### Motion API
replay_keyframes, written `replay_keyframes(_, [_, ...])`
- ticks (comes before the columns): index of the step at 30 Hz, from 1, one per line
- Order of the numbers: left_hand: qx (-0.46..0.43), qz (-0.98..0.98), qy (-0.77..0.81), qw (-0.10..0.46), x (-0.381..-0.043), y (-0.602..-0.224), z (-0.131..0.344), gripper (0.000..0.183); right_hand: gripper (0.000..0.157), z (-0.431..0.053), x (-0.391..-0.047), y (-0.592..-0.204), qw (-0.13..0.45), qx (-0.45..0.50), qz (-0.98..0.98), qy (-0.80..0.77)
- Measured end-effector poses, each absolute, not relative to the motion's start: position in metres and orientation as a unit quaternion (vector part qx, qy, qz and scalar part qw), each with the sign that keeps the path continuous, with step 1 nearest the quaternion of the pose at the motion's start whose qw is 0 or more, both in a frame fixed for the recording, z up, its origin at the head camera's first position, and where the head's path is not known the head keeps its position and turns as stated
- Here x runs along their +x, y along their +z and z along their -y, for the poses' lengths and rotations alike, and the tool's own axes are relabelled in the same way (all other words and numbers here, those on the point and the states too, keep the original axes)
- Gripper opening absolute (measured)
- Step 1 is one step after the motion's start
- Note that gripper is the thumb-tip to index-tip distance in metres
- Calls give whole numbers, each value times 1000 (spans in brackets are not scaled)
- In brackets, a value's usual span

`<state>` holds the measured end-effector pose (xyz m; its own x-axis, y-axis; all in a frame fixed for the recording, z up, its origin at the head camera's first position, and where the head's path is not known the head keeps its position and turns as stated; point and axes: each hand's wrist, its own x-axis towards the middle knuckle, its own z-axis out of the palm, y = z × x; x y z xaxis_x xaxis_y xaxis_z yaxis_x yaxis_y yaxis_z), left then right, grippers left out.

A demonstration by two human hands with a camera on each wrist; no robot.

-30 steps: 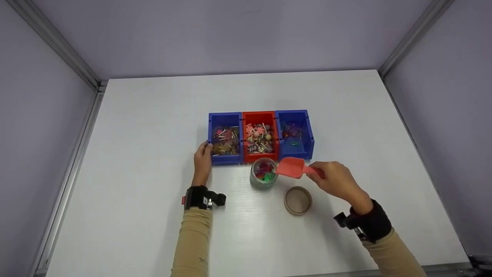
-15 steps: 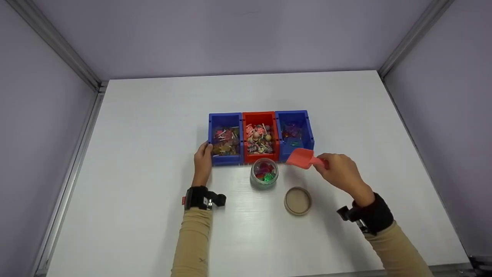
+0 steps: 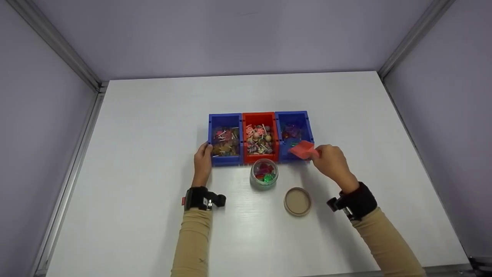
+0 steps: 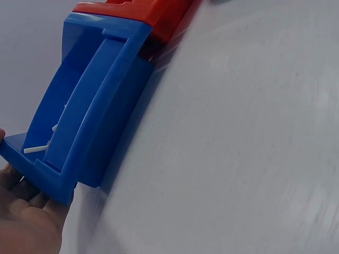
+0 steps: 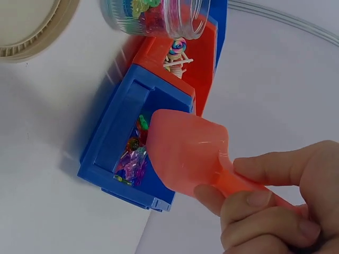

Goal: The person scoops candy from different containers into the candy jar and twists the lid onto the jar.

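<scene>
My right hand [image 3: 333, 163] grips the handle of a pink-red plastic scoop [image 3: 304, 149]. The scoop's blade hangs over the front of the right blue bin [image 5: 110, 138], above wrapped candies [image 5: 132, 163]. My left hand [image 3: 202, 161] holds the outer side of the left blue bin [image 4: 98, 114] near its front corner; part of that hand is hidden by the bin. Between the blue bins sits a red bin [image 3: 260, 115] of lollipops [image 3: 259, 138]. In front of it stands an uncovered glass jar [image 3: 263, 181] containing red and green candies.
A round tan lid [image 3: 298, 201] lies on the white table [image 3: 153, 173], right of and nearer than the jar. More lollipops [image 3: 226, 140] fill the left blue bin. Grey walls [image 3: 246, 38] enclose the back and both sides.
My right hand has carried the scoop away from beside the jar's mouth, rightward and farther back, over the right blue bin. The left hand keeps its place.
</scene>
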<state>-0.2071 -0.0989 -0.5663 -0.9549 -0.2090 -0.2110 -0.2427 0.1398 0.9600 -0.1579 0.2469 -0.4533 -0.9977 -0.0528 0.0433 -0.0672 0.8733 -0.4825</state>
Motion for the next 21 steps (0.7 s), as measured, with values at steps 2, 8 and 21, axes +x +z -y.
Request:
replay_keyframes(2, [-148, -755, 638, 13, -207, -566, 99, 47, 19, -245, -162, -456, 13, 18, 968, 251])
replay_keyframes(8, [-150, -756, 637, 14, -206, -566, 99, 47, 29, -239, -173, -455, -28, -32, 970, 241])
replay_keyframes(21, [-158, -757, 633, 28, -207, -565, 99, 49, 33, -225, -196, -448, -123, -115, 965, 199])
